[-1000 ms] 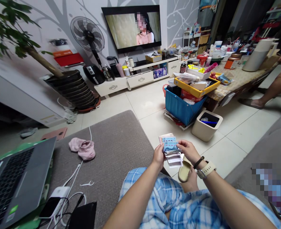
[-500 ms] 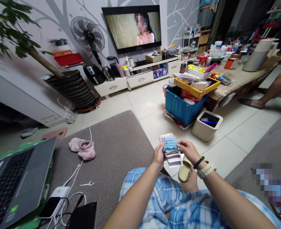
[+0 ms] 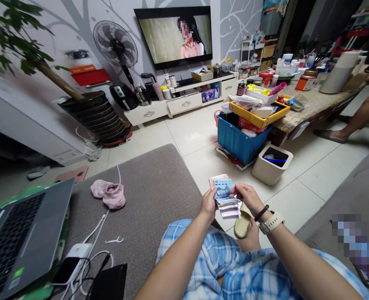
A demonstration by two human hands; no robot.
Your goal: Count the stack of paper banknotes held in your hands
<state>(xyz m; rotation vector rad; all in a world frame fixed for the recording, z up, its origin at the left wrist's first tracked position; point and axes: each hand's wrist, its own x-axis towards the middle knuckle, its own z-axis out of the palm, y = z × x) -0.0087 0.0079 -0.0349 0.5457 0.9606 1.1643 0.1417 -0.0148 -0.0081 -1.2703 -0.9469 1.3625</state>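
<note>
Partly hidden btwn hands [image 3: 208, 203] [image 3: 248, 197]: banknotes [image 3: 223, 191], amts unclear.

The only view looks from the wearer's head, forward and down over blue plaid clothing [image 3: 204, 266] at the bottom edge. The left hand [image 3: 208, 205] and right hand [image 3: 247, 197] are near it, below and right of centre. Its wide field reaches a cut-off laptop [image 3: 24, 233] at the left, another person's leg [image 3: 364, 111] at the right, and a television [image 3: 167, 39] far ahead, high up.
</note>
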